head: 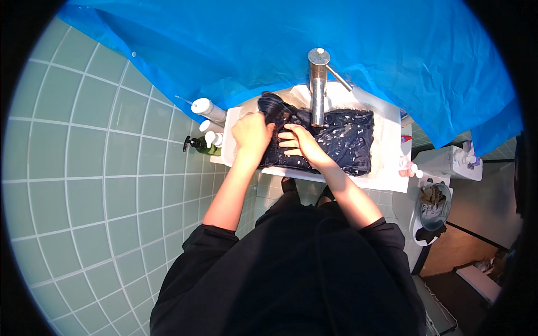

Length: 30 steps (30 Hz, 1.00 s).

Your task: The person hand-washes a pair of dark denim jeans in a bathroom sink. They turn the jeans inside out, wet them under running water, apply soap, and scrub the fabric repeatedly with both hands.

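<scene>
A wet dark garment [346, 140], flecked with white foam, lies spread across the white washbasin [391, 178]. My left hand [252, 132] is closed on a bunched part of the cloth at the basin's left side. That bunch rises above the rest and looks blurred. Fingers apart, my right hand [300, 145] rests on the fabric just right of the left hand. Over the middle of the basin stands a chrome faucet [318, 90], its spout overlapping the garment from this angle and its lever pointing right. The drain is hidden under the cloth.
Left of the basin stand white bottles [208, 109] and a green pump bottle [206, 145], near a tiled wall [126, 168]. Blue sheeting [252, 46] hangs behind. A pink bottle [407, 167] sits on the right rim. Further right, a tub [435, 220] of clothes rests on the toilet.
</scene>
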Tool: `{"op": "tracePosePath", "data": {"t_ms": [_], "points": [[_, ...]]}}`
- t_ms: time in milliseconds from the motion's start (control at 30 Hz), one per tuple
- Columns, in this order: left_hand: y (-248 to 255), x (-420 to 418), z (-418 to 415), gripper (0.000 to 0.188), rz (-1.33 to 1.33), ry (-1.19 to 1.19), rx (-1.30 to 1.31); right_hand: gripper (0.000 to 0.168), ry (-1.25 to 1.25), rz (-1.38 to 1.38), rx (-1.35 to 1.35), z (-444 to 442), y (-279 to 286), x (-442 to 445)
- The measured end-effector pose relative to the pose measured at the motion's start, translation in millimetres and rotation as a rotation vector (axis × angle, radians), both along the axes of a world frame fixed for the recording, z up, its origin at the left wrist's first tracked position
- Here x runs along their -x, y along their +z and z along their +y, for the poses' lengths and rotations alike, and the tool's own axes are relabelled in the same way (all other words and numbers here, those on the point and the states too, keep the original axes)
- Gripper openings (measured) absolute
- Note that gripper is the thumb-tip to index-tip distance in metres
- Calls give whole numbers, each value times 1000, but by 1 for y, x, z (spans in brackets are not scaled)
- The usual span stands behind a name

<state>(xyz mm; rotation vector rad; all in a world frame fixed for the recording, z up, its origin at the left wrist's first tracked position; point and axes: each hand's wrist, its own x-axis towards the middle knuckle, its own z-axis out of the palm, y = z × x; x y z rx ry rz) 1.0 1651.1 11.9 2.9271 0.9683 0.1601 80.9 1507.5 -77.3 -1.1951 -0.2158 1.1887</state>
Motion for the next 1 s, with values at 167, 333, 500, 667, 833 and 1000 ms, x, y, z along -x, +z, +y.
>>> {"op": "tracePosePath", "data": {"t_ms": [167,333,500,667,833,1000], "points": [[-22,-15,-50,52,29,-112,50,66,62,299,6,-2,-17,-16],[-36,-4,-86,57,-109,-203,38,53,-289,294,-3,9,2,-16],[-11,15,-61,48,-122,-217,322,31,-251,264,3,14,-48,-24],[-24,40,-14,48,-526,-277,326,41,-124,424,-256,24,-30,-13],[-41,30,-12,82,-441,-314,249,67,19,628,-313,36,-18,-12],[-65,15,-30,89,-227,-226,149,71,-60,321,171,35,16,-16]]}}
